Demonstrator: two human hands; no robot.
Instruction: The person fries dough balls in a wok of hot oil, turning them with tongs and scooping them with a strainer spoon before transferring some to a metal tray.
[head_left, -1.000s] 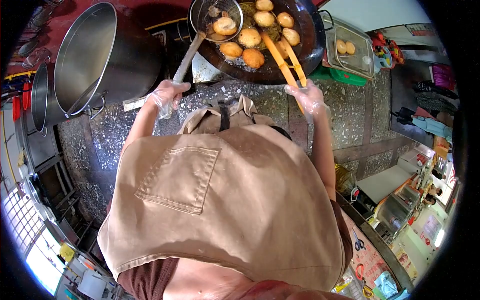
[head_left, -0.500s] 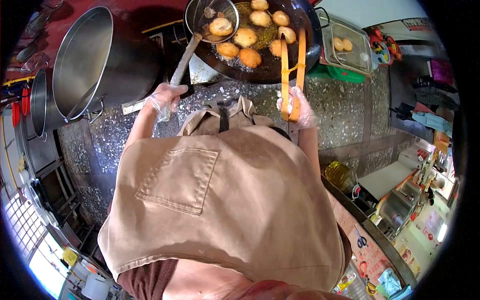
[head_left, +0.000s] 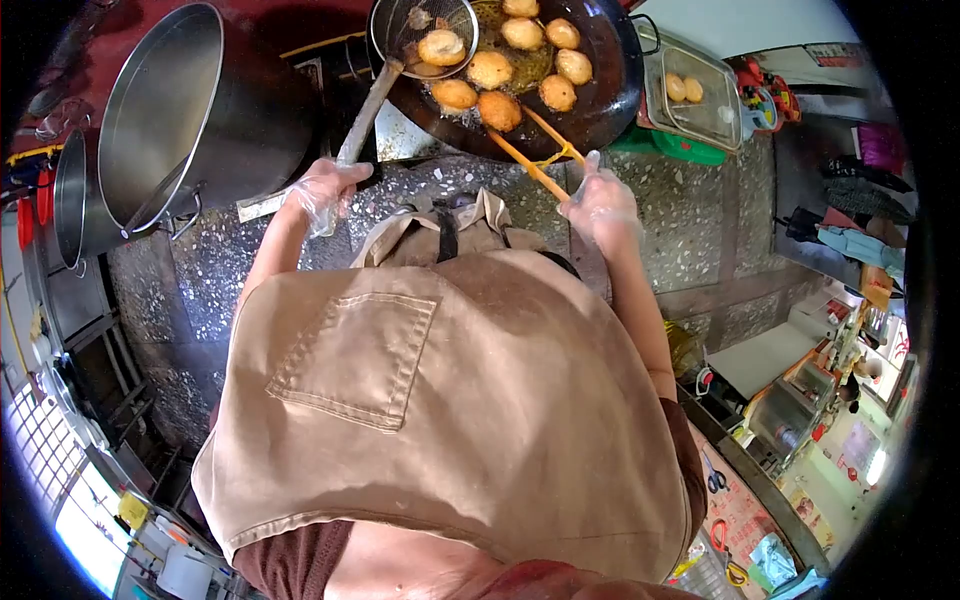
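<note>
My left hand (head_left: 328,192), in a clear plastic glove, is closed round the handle of a wire strainer (head_left: 424,35) at the wok's left side. One browned fried piece (head_left: 441,47) and smaller bits lie in or under its mesh. Gloved as well, my right hand (head_left: 602,203) grips wooden tongs (head_left: 540,165) tied with a yellow band. Their tips reach the near part of the wok (head_left: 618,70), beside a dark golden piece (head_left: 499,111). Several more golden pieces sit in the oil, which bubbles near the front.
A large metal pot (head_left: 215,120) stands left of the wok, with another pot (head_left: 72,200) beyond it. Right of the wok, a clear tray (head_left: 697,118) holds two round pieces over a green container (head_left: 690,150). Scissors (head_left: 713,478) lie at the lower right.
The tongs have swung from the wok's right side to its near middle, their tips now by the front dark piece. The strainer has stayed almost in place.
</note>
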